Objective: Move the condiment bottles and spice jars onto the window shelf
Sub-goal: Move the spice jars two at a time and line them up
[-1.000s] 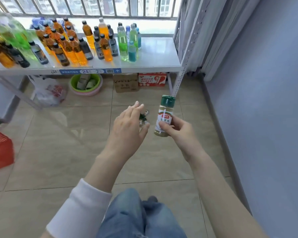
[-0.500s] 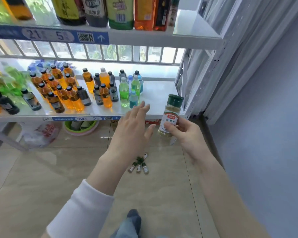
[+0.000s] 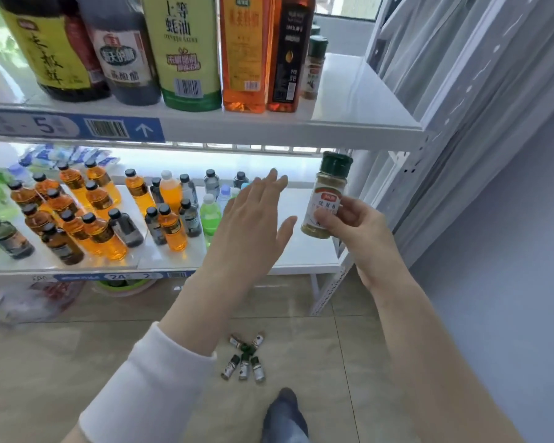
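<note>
Held jar: a clear plastic spice jar with a dark green cap and a red-and-white label (image 3: 328, 199) is upright in the air, in front of the right end of the lower white shelf (image 3: 304, 251) and below the front right corner of the upper white shelf (image 3: 359, 100).
Right hand: the right hand (image 3: 352, 223) pinches the jar's lower half, thumb on the label.
Left hand: the left hand (image 3: 253, 219) is spread and holds nothing. It is just left of the jar and apart from it.
Upper shelf: tall condiment bottles (image 3: 189, 52) line the front edge. A second green-capped spice jar (image 3: 314, 70) stands at the row's right end.
Lower shelf: small drink bottles (image 3: 103, 219) fill the left and middle.
Floor: small green-capped jars (image 3: 244, 359) lie clustered on the beige tiled floor (image 3: 77, 362).
</note>
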